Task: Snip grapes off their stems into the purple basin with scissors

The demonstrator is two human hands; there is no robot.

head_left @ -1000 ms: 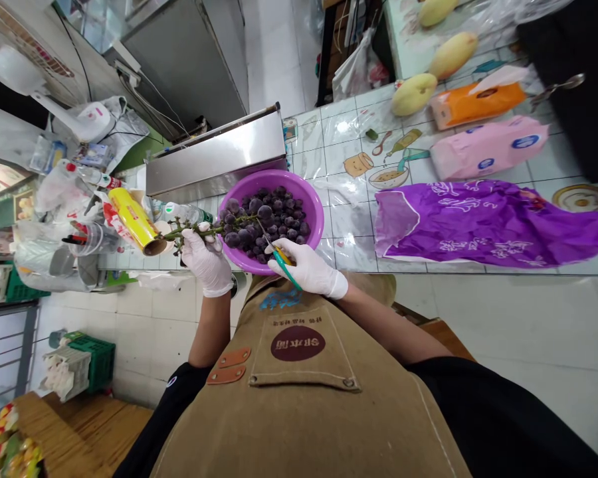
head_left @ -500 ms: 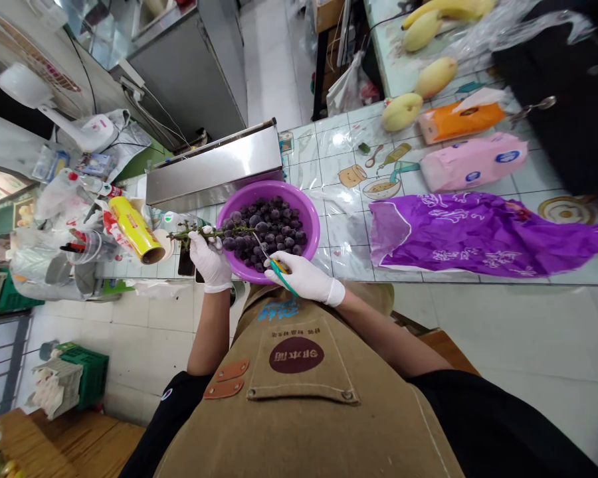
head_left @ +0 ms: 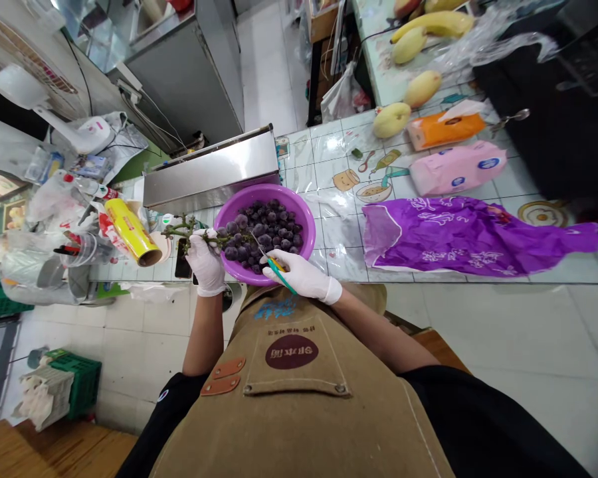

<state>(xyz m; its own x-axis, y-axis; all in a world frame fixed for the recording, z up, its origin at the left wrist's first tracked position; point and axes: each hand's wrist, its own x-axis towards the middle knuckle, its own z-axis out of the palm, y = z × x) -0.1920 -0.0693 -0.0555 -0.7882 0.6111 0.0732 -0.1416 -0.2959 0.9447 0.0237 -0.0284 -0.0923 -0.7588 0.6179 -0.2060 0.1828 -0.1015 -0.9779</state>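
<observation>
My left hand [head_left: 205, 265], in a white glove, is closed around a green grape stem [head_left: 179, 229] at the left rim of a purple basin [head_left: 306, 226]. A few grapes still hang on the stem's right end, over the basin. Dark purple grapes [head_left: 279, 229] fill much of the basin. My right hand [head_left: 299, 273], also gloved, grips scissors [head_left: 282, 272] with green and yellow handles. Their thin blades point up and left, among the grapes near the stem; whether they touch it I cannot tell.
Behind the basin lies a long steel box [head_left: 212, 169]. A yellow film roll [head_left: 132, 232] and a dark phone [head_left: 183, 260] are to the left. To the right are a purple plastic bag [head_left: 438, 236], a pink tissue pack [head_left: 458, 167], an orange tissue pack [head_left: 446, 129] and several mangoes [head_left: 391, 119].
The view has shifted slightly. The scissor blades stay near the stem, and fewer grapes seem to line its right end. Both hands keep their hold.
</observation>
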